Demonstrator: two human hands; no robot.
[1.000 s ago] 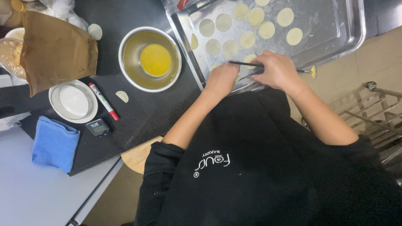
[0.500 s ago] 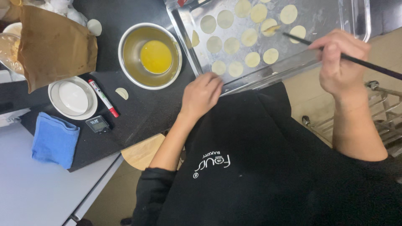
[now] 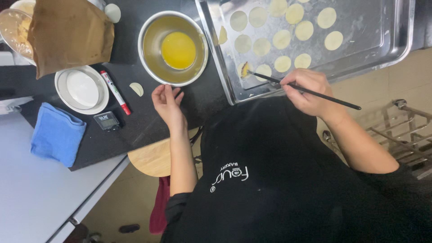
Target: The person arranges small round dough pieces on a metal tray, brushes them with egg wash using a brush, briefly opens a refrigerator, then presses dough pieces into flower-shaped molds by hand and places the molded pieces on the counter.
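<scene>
Slim black brush (image 3: 310,91) in right hand (image 3: 306,92), pale round dough disc (image 3: 245,69), shiny steel tray (image 3: 360,63)

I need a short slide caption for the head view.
Right hand brushes a dough round on a tray.

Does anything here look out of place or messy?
Two pale dough discs lie loose on the dark counter, away from the rows on the metal tray. One tray disc leans tilted against the tray's wall. Nothing looks spilled.
</scene>
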